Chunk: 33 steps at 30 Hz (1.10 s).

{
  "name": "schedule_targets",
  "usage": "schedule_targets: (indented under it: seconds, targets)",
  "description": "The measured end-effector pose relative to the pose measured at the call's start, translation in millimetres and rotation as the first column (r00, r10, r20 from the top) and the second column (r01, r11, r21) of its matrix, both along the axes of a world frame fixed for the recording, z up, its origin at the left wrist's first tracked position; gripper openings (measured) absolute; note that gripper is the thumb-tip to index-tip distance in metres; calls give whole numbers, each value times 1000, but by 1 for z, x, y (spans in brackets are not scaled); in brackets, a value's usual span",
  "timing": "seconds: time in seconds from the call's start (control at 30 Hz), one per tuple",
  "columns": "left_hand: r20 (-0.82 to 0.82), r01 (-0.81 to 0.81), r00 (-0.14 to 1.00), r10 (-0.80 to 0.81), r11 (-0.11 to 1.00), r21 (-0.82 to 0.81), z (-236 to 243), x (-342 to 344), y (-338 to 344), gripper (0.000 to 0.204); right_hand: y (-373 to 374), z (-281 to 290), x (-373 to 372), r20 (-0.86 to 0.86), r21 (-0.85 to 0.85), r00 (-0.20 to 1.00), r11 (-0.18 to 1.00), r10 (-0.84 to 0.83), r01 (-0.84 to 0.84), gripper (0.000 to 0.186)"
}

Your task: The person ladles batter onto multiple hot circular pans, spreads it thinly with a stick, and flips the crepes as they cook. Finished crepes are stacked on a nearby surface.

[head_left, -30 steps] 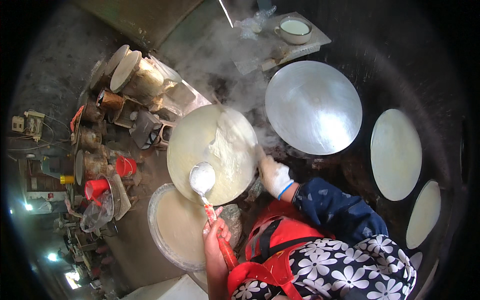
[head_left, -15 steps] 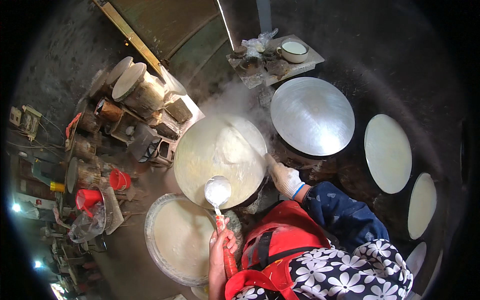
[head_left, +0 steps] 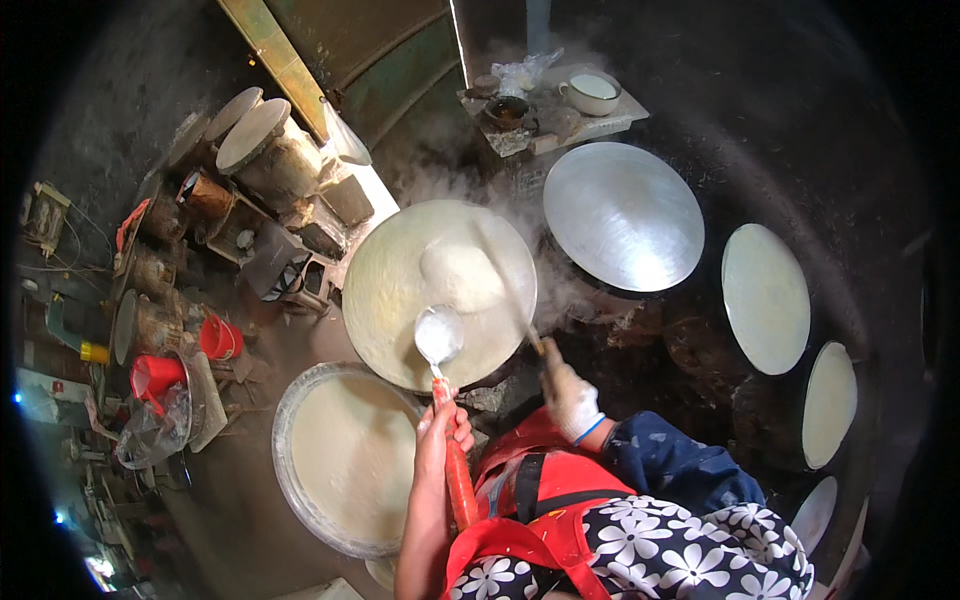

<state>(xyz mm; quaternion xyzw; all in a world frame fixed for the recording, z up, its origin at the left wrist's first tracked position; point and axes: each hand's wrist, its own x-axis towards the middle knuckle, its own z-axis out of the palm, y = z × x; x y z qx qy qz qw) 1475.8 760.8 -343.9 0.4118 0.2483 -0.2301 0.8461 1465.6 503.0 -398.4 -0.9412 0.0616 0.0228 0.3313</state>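
Note:
My bare left hand (head_left: 443, 432) is closed round the red handle of a ladle (head_left: 438, 335). The ladle's pale, coated bowl hangs over the near part of a large round griddle (head_left: 385, 280). A whitish batter layer covers the griddle, with a thicker pale patch (head_left: 462, 275) near its middle. My right hand (head_left: 573, 400), in a stained white work glove, grips a long thin stick (head_left: 512, 285) that reaches across the griddle from its right edge. Its far end is blurred over the batter. Below the griddle on the left stands a wide basin (head_left: 283, 460) of cream-coloured batter.
Steam rises around the griddle. To the right stand a shiny domed metal disc (head_left: 625, 215) and several pale round ones (head_left: 766, 300). Behind is a slab (head_left: 545, 125) with a white enamel cup (head_left: 592, 92). Log stumps (head_left: 285, 165) and red buckets (head_left: 158, 378) crowd the left.
My right hand has drawn back toward my body, and more of the stick shows across the griddle. The ladle has moved a little farther in over the griddle. The whole view has shifted slightly.

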Motion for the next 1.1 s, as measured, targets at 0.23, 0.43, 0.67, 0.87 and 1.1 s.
schedule_targets:
  seconds: [0.23,0.43,0.67,0.87,1.1]
  targets:
    - [93,-180,982,162,950,254,16,94,1,17,8,8,68,129,-83,977,984,170,-160,41]
    - [46,-144,990,137,954,265,11,144,19,19,1,-3,101,-214,-244,910,883,355,-401,60]
    - [-148,1,989,22,988,154,18,69,29,23,-22,65,77,-313,22,836,883,452,-469,66]
    - [-188,-10,982,25,997,81,19,28,22,23,-29,-17,9,84,179,988,973,130,-143,60]
    - [-132,-6,991,5,1000,-8,13,28,14,29,57,2,3,-46,572,983,811,179,-121,59]
